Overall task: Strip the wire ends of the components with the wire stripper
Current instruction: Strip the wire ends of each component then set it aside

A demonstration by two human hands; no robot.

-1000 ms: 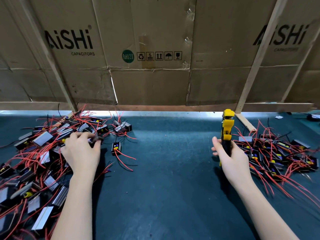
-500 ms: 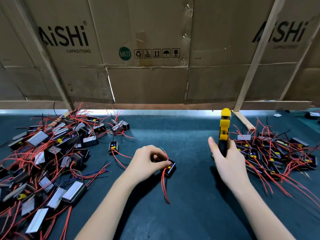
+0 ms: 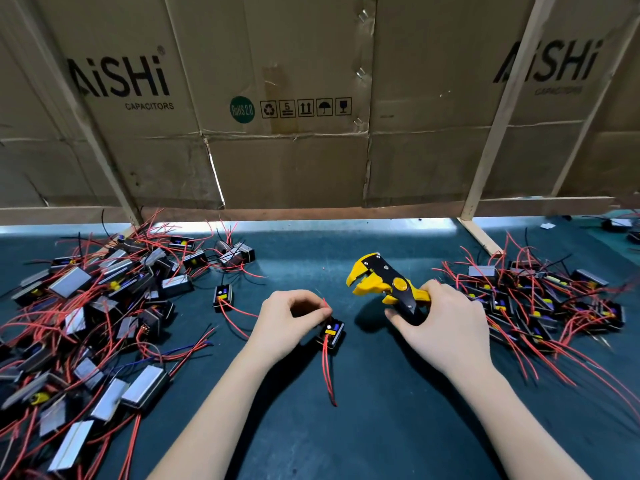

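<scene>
Wire stripper (image 3: pixel 388 284), yellow and black, now lies tilted over with its side plate facing the camera and its open jaws pointing left toward the middle of the table; half a second ago it stood nearly upright with its head pointing away. The right hand (image 3: pixel 446 323) grips its handles, fingers curled around them, and has moved a little closer to the centre than before.

The left hand (image 3: pixel 289 318) has hardly shifted since the previous frame, though a second ago it was reaching into the left pile (image 3: pixel 86 317). Its thumb and fingers pinch a red wire end (image 3: pixel 325 304) that rises just above the small black component (image 3: pixel 331 332). That component, with a yellow part on its top face, sits on the dark green table mat (image 3: pixel 346 438) right beside the left fingertips, between the two hands. Two more red leads (image 3: pixel 327 372) trail from it toward the camera and lie loose on the mat.

The stripper's jaws are near the pinched wire end but apart from it, up and to the right of it, with bare mat showing between them.

Another single component (image 3: pixel 222 296) lies alone just right of the left pile. A second heap of components with red wires (image 3: pixel 540 306) spreads to the right, behind the right hand. Cardboard sheets (image 3: pixel 294 161) printed with a capacitor brand stand along the back edge.
</scene>
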